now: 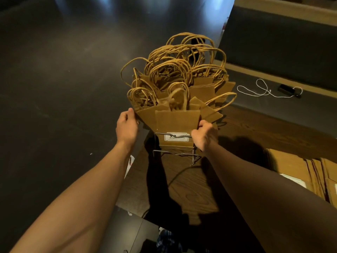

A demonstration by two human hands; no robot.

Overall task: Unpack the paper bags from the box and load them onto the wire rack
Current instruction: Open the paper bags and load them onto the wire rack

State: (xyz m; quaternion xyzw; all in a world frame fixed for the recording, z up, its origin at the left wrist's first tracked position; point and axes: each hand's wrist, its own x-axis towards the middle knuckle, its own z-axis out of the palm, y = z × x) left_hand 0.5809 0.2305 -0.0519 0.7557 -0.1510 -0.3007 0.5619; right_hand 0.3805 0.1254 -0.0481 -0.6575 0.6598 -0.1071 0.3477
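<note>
Kraft paper bags (177, 99) stand packed upright in the wire rack (175, 154), twisted handles fanning toward 12 o'clock. The left hand (126, 126) touches the stack's 9 o'clock edge with fingers nearly straight. The right hand (205, 135) pinches the front bag's 3 o'clock edge, fingers curled. The person is likely squaring the row so it sits inside the wires. More flat bags wait in the cardboard box (299, 167) at 4 o'clock.

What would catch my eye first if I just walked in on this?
A fanned bunch of brown paper bags, twisted handles looping upward, stands in a wire rack on the wooden table at centre. The left hand touches its left edge and the right hand grips its right. A white cord lies far right.
</note>
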